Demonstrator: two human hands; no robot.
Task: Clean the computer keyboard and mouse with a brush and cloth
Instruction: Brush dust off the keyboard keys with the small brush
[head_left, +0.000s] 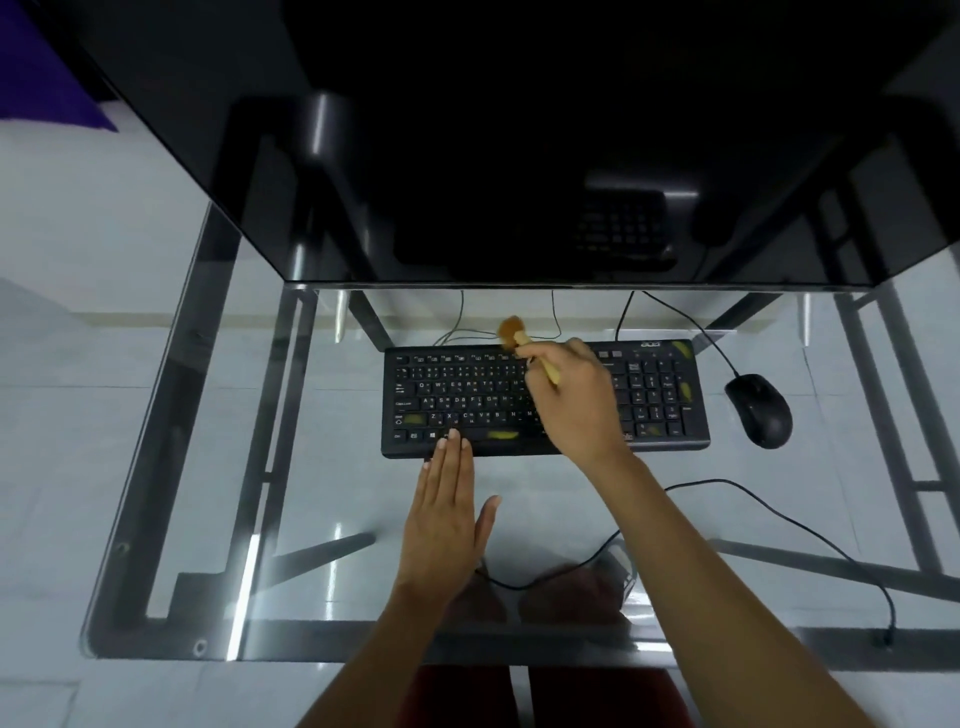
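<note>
Left hand (451, 512), fingers straight, lies flat on the clear glass table (218, 467), fingertips touching the black keyboard's (545, 397) near edge. Right hand (574, 402) covers its middle keys, grip clamped on a wooden-handled brown brush (514, 332). Black mouse (759, 410) lies right. Cloth unseen.

Black keyboard (467, 395) lies flat on the glass tabletop (322, 499), yellowish smudges on several keys and its right corner. Black wired mouse (759, 410) sits just right of it, apart. Brush (524, 345): wooden handle, brown bristles, tilted over the keyboard's top edge.
</note>
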